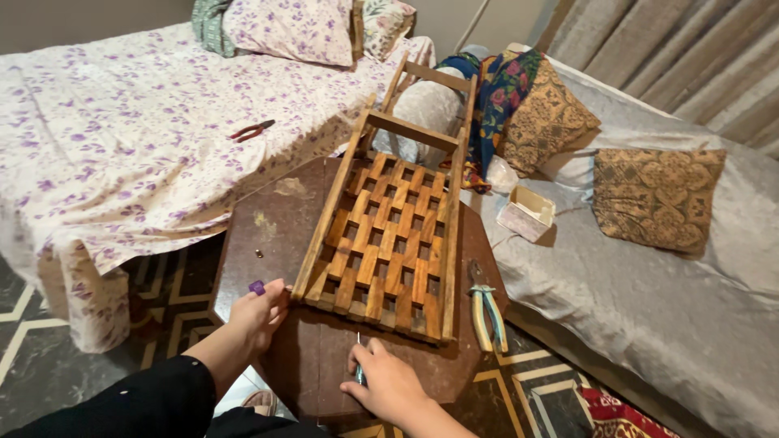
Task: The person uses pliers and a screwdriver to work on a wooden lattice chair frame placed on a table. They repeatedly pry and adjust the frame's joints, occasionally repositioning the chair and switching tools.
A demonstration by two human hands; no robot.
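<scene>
Slatted rack [389,243]: bare wood, warm brown, matt, woven lattice of flat strips.
Table [276,219]: dark brown top, worn and scuffed, dull sheen (pale scraped patches at 11 o'clock of the rack).
Pliers [487,312]: grey metal jaws, pale blue and cream plastic grips, at 3 o'clock of the rack's near end.
Bedsheet [122,138]: soft matt cloth, purple floral print.
Sofa cover [649,300]: grey fabric, faintly glossy.
Cushion [656,197]: patterned woven cloth, brown-gold.
Floor [49,357]: smooth, polished, dark stone look.

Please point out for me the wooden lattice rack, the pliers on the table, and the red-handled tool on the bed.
wooden lattice rack [388,243]: head view, on the middle of its woven slats.
pliers [487,315]: head view, on the pale handles.
red-handled tool [251,130]: head view, on its red handles.
</scene>
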